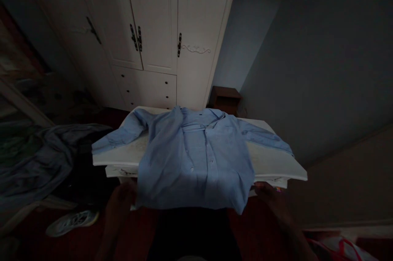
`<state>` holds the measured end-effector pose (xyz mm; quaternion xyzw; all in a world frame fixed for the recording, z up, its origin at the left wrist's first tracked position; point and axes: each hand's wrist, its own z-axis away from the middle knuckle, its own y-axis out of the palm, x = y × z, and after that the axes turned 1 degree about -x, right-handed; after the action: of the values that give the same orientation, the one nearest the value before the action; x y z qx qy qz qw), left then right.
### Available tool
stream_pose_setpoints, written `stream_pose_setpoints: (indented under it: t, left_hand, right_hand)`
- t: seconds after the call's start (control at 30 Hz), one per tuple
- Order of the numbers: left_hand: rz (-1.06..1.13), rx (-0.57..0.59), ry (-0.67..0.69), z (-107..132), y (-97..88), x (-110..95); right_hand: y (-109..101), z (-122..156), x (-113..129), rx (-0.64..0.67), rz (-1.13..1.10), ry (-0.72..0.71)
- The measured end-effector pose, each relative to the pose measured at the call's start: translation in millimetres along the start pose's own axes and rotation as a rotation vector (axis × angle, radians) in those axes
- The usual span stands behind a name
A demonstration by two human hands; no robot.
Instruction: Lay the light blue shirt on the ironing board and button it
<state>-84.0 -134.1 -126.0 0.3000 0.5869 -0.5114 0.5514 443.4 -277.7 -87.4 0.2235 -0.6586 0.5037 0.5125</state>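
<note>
A light blue button-up shirt (196, 162) lies front side up on a small white table (273, 160). Its collar points to the far side, and its sleeves stretch out left and right. The front is partly open near the collar, and the hem hangs over the near edge. My left hand (123, 195), dim and slightly blurred, is closed at the shirt's lower left edge. At the lower right edge, my right hand (267, 192) has its fingers pinched together on the cloth. Shadow hides part of the fingertips.
Behind the table stands a white wardrobe (153, 19) with dark handles. A brown wooden cabinet (225, 97) is by the wall. Grey cloth (46, 162) is heaped at left, above a shoe (72, 223) on the red floor. A bag with red handles (344, 248) lies at lower right.
</note>
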Motion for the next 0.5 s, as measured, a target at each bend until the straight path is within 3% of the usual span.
stream_pose_setpoints:
  t: [0.1,0.23,0.4,0.5]
  left_hand:
    - [-0.017,-0.085,0.17,-2.8,14.9,-45.1]
    - [0.044,-0.109,0.381,-26.0,54.4,-122.7]
    - [-0.004,0.03,0.673,-103.9,128.8,-208.0]
    - [-0.257,0.09,0.76,-160.4,177.7,-248.0]
  right_hand:
    - [-10.5,-37.0,33.0,-0.016,0.023,-0.069]
    - [-10.3,-112.9,82.3,-0.054,0.03,-0.283]
    - [15.7,-226.9,130.6,-0.06,0.227,-0.497]
    - [41.0,-285.9,153.8,-0.051,0.446,-0.469]
